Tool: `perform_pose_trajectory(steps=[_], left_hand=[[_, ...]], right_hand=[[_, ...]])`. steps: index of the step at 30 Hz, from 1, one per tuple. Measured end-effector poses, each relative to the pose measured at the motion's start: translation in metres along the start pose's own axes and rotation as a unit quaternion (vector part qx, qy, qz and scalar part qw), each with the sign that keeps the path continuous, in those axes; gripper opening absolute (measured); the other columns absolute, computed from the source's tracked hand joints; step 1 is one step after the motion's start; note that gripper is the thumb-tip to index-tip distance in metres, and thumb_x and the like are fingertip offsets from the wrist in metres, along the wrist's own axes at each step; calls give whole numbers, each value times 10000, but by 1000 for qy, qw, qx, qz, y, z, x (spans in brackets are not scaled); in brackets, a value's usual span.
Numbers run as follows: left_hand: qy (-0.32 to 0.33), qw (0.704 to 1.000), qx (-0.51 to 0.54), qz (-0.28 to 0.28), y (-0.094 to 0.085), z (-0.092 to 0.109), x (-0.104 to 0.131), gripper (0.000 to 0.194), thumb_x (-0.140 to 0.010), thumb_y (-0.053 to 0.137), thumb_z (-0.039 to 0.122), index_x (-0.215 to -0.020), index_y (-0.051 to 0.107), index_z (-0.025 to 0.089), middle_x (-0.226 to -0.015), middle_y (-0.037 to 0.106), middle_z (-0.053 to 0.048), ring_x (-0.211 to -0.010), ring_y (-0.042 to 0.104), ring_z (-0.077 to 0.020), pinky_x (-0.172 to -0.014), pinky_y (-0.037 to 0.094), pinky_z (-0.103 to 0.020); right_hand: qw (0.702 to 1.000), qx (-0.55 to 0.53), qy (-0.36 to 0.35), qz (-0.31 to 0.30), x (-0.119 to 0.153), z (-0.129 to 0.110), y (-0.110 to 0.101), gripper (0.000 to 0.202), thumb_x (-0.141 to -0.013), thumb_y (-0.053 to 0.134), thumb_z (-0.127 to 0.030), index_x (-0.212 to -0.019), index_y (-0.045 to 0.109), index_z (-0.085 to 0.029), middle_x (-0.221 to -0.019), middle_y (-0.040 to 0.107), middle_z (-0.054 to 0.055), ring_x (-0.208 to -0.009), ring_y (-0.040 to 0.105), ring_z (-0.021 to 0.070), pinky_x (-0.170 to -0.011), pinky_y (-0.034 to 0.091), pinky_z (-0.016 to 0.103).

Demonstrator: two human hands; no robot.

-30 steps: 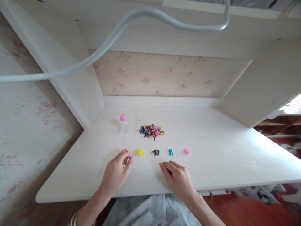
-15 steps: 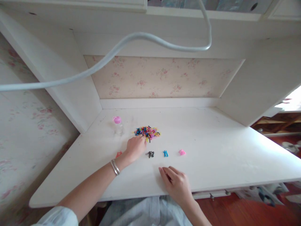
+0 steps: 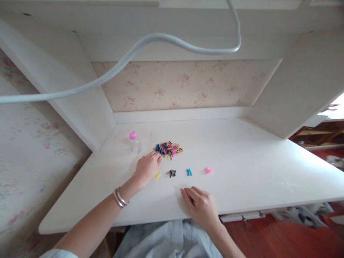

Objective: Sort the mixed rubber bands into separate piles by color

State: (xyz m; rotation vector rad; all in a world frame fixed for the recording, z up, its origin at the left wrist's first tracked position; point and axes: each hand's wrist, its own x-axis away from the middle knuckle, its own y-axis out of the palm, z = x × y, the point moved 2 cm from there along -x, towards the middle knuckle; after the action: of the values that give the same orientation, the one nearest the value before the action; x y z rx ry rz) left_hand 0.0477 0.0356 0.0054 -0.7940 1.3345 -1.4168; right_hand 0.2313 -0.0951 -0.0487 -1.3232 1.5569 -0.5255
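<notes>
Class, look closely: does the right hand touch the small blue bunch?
Apart. The head view plainly shows a bare strip of white desk between the right hand and the small blue bunch.

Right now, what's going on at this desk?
A person's left hand is at the near left edge of a mixed pile of small colored elastic bands; its fingertips are partly hidden, so any grip is unclear. The right hand is loosely curled near the desk's front edge. Between lie separate yellow, black, blue and pink bands. A clear bottle stands left of the pile.
</notes>
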Motion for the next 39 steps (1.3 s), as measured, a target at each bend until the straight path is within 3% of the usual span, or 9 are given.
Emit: perform_pose_trajectory(steps=[5,11,19,23,27,31,35,39], left_hand=[[9,1000,20,10,-10,-6,32,279,-918,398,348,-917,664,265,-944,670,-15,-823,629,-151,-673,402,-240],[2,999,-37,22,-3,0,68,300,-925,371,345,-896,660,271,-888,670,-21,-701,619,-153,-565,360,-254],[-2,999,-45,22,10,-1,73,298,-921,363,303,-915,655,244,-870,675,-45,-686,624,-161,-527,350,-263],[9,999,-25,43,8,-5,78,281,-921,377,315,-986,647,269,-933,687,-27,-718,642,-163,-557,389,-257],[0,996,35,78,3,-17,93,269,-912,404,361,-986,646,269,-975,690,-16,-745,654,-151,-616,438,-239],[-25,984,152,95,5,-39,111,241,-887,458,366,-988,637,242,-970,690,-17,-723,641,-133,-686,467,-229],[-73,954,283,72,14,-61,122,249,-870,485,389,-965,636,215,-858,693,-15,-708,627,-135,-669,485,-219],[-124,926,350,70,18,-73,125,273,-859,498,411,-967,636,202,-841,691,-18,-712,629,-141,-648,493,-218]], right_hand=[[1000,-1,0,-3,0,-1,-1,380,-950,386,-314,-682,625,-188,-580,543,-11,-541,492,70,-580,293,210],[1000,8,0,-7,0,-1,0,388,-954,377,-323,-670,604,-190,-576,544,-10,-538,495,76,-579,287,211],[1000,-6,-4,-1,0,-1,0,365,-942,399,-310,-666,606,-188,-571,531,-9,-522,472,75,-566,295,209],[997,-60,31,-24,-6,-3,-4,403,-945,391,-346,-639,603,-191,-565,524,-11,-509,461,74,-537,304,198],[995,-72,55,-29,-30,-9,-13,356,-940,394,-363,-769,671,-219,-632,583,-9,-551,511,83,-551,330,194],[996,35,49,-67,-72,-18,-13,292,-927,403,-340,-902,688,-283,-741,646,-14,-629,574,105,-574,341,209],[980,141,33,-138,-113,-21,4,298,-915,392,-325,-876,686,-291,-869,677,2,-738,614,151,-595,355,234],[962,188,19,-200,-140,-20,24,294,-902,391,-290,-875,682,-257,-951,677,40,-835,622,189,-661,391,266]])
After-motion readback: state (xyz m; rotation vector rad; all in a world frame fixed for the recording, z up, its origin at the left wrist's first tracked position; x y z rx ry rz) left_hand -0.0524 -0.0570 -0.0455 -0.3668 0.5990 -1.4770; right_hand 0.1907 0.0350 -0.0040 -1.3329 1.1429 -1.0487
